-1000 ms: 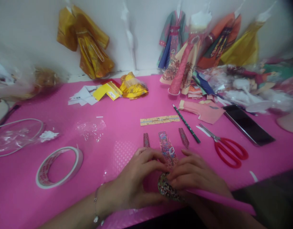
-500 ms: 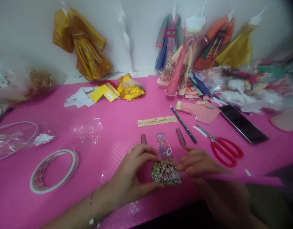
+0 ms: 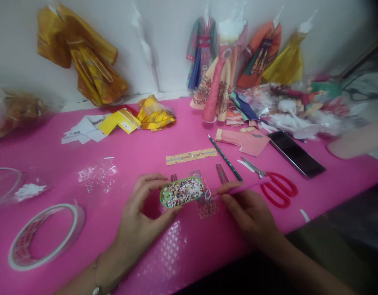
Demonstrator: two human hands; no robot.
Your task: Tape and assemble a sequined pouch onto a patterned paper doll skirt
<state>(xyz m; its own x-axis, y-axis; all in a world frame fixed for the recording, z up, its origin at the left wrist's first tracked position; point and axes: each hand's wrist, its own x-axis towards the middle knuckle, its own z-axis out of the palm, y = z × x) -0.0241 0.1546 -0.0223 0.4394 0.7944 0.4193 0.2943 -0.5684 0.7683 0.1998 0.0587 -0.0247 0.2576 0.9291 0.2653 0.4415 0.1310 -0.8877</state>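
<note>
My left hand (image 3: 140, 209) grips a small oval green-rimmed tray (image 3: 162, 196) between thumb and fingers. Tiny multicoloured beads or rhinestones (image 3: 184, 192) fill it; they are too small to tell which. In my right hand (image 3: 252, 211) is a slim pink pen-like stick (image 3: 250, 185), pinched with its tip pointing left, over the table. Just below and between the hands lies a patterned fabric strip (image 3: 206, 209) with a pale loop motif, partly behind the tray. Two narrow maroon pieces, one (image 3: 222, 173) near my right fingertips and one (image 3: 174, 177) behind the tray, flank it.
Red-handled scissors (image 3: 279, 190), a dark pencil (image 3: 225, 157), a phone (image 3: 296, 153) and a beige strip (image 3: 191, 156) lie beyond the hands. A tape roll (image 3: 47, 235) is at left. Dressed doll figures (image 3: 203, 49) stand behind. What looks like a forearm (image 3: 358, 141) rests at right.
The tray in my left hand has been lifted up and left, off the patterned strip. My right hand has drawn apart from it, with the pink stick now angled upward. The camera view has shifted.
</note>
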